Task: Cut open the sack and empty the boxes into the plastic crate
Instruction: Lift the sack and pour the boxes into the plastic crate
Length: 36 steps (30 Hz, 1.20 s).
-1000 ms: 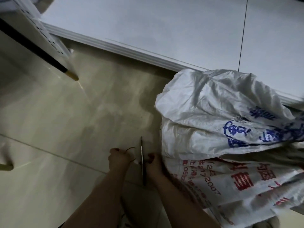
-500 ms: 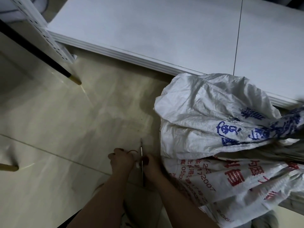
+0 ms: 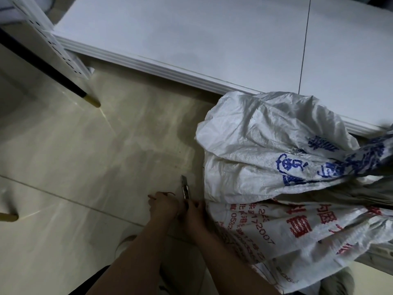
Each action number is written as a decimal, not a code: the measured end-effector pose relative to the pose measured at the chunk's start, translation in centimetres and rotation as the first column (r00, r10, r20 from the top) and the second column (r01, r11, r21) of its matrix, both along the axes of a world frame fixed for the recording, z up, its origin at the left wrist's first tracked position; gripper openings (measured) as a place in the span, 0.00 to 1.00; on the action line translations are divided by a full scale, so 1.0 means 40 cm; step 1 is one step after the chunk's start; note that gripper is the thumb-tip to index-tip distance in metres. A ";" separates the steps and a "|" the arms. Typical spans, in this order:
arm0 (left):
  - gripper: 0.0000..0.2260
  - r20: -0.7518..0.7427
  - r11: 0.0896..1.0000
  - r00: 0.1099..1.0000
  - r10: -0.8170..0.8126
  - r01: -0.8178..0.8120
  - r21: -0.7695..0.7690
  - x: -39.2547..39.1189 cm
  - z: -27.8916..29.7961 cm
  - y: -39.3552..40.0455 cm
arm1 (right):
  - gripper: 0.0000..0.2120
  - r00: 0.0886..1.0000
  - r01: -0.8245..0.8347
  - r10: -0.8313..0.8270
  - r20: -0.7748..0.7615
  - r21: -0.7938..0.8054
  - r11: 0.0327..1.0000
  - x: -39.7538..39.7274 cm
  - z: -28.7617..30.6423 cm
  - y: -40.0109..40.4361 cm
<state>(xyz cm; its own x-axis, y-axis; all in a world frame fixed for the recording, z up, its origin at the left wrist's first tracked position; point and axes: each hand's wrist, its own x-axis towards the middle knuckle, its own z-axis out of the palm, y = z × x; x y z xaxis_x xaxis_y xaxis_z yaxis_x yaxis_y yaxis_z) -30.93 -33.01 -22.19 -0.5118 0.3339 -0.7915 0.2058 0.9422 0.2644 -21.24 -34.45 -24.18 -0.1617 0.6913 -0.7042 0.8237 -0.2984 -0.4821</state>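
A white woven sack (image 3: 276,167) with blue and red printing lies crumpled on the floor at the right. Just left of its lower edge, my right hand (image 3: 192,213) grips a utility knife (image 3: 184,187) whose blade points away from me. My left hand (image 3: 162,204) is closed right beside it, touching the knife's handle end, with a thin red string at its fingers. Both hands hover low over the floor tile, a little apart from the sack. No boxes or plastic crate show.
A large flat stack of white boards (image 3: 191,35) lies on the floor beyond the sack. A black furniture leg with a gold tip (image 3: 89,100) and a perforated white upright (image 3: 53,43) stand at the upper left. Another gold-tipped leg (image 3: 7,217) is at the left edge.
My two hands have drawn closer together around the knife, and less of the blade sticks out past them. The view has shifted slightly; the sack has not moved.
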 end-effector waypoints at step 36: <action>0.51 -0.151 0.569 0.779 -0.609 0.562 0.600 0.451 0.757 0.067 | 0.21 0.858 0.511 -0.425 -0.288 0.551 0.660 0.534 0.788 0.050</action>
<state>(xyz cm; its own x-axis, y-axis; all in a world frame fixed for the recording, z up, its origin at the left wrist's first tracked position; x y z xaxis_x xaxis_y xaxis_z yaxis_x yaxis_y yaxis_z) -12.87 -30.33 8.10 0.0100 0.9390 -0.3437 0.6157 0.2651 0.7421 0.12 -32.47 7.35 0.2461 0.9612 -0.1248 0.5757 -0.2485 -0.7789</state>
